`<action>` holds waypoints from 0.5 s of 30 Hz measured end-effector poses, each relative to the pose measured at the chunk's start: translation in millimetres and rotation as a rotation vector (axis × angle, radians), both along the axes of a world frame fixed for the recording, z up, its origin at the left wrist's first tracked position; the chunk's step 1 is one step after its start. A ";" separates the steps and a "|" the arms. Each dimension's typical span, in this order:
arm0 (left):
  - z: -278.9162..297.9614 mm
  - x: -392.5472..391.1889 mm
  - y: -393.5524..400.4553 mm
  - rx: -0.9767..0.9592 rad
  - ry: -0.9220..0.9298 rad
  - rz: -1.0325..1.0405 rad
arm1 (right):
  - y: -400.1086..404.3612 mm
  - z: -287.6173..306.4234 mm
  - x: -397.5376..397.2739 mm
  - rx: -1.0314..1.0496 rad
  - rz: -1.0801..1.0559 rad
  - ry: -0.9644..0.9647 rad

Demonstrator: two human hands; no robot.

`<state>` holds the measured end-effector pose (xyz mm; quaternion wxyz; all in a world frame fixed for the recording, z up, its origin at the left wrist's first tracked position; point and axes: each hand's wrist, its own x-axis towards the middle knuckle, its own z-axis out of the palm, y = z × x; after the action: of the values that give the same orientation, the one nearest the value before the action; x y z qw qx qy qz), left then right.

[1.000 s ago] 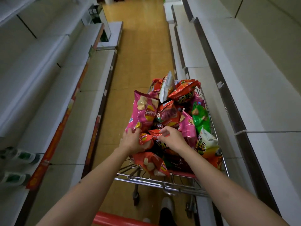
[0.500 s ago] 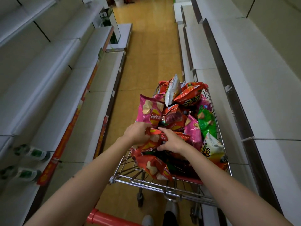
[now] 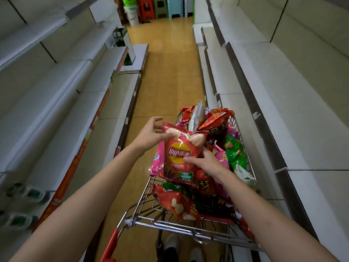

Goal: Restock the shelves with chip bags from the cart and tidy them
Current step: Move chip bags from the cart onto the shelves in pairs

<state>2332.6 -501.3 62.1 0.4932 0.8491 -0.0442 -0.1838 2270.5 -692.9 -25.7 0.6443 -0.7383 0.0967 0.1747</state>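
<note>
Red is the colour of the chip bag (image 3: 178, 157) that has now been lifted up out of the pile in the cart (image 3: 190, 226). Half a second ago it was still being dug out low among the other bags; now it is held upright above them.

From the head view, the bag is pinched near its top by the left hand (image 3: 151, 134), with the other fingers spread loose. Its right side is pressed by the right hand (image 3: 206, 163), whose fingers lie fairly straight on it.

A pink bag (image 3: 157, 163) is seen just behind the red one. It cannot be told if it is being lifted too.

So one bag has been picked, but nothing has been put on the white shelves (image 3: 56, 103) yet.
</note>
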 end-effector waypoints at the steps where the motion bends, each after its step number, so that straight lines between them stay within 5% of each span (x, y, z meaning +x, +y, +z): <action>1: -2.7 0.9 1.9 -0.054 0.043 0.034 | -1.8 0.3 2.5 0.034 -0.055 0.012; 7: -17.9 -1.7 8.9 -0.106 0.309 -0.138 | 6.3 3.4 23.2 0.097 -0.098 0.059; 15: -28.6 19.8 58.4 -0.259 0.285 0.013 | 57.9 22.8 58.6 0.096 0.000 0.058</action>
<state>2352.4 -442.9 33.5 0.6007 0.7443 0.0080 -0.2917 2329.1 -634.9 -2.9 0.6760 -0.7011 0.1068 0.2002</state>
